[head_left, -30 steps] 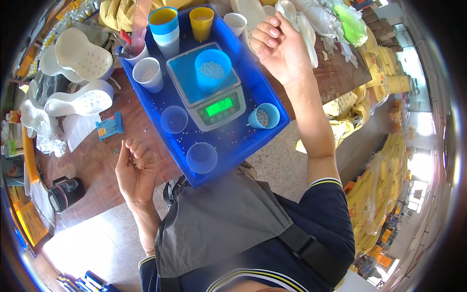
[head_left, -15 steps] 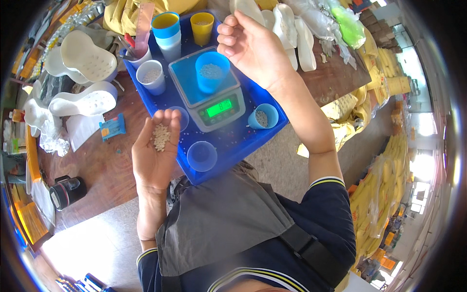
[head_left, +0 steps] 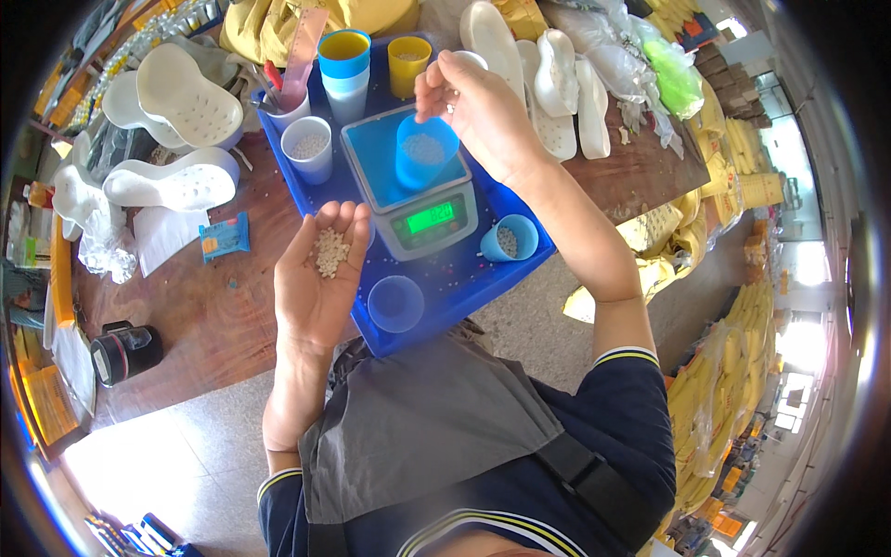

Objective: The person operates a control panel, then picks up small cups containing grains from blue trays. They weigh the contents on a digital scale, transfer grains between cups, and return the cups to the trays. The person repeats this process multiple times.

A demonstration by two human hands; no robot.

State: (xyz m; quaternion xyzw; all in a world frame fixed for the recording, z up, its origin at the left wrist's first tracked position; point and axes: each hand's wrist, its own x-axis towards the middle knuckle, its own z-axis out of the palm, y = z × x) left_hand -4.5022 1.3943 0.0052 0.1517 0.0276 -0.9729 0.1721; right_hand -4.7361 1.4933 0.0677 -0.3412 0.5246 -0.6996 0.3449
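My left hand is held palm up beside the blue tray, its fingers cupped round a small heap of cream pellets. My right hand hangs over the translucent blue cup, fingers curled inward with a few pale pellets showing between them. That cup holds whitish pellets and stands on the pan of a digital scale with a lit green display. Near my left fingertips is an empty clear cup. A light-blue cup with grey pellets lies tilted at the tray's right corner.
A white cup of pellets, stacked cups, a yellow cup and a pen cup with a ruler stand toward the tray's far side. White shoe parts, a blue packet and a black mug lie left.
My right hand has come down nearer the blue cup on the scale, its fingers curling more. My left hand still cups the pellets. The whole view has shifted slightly.
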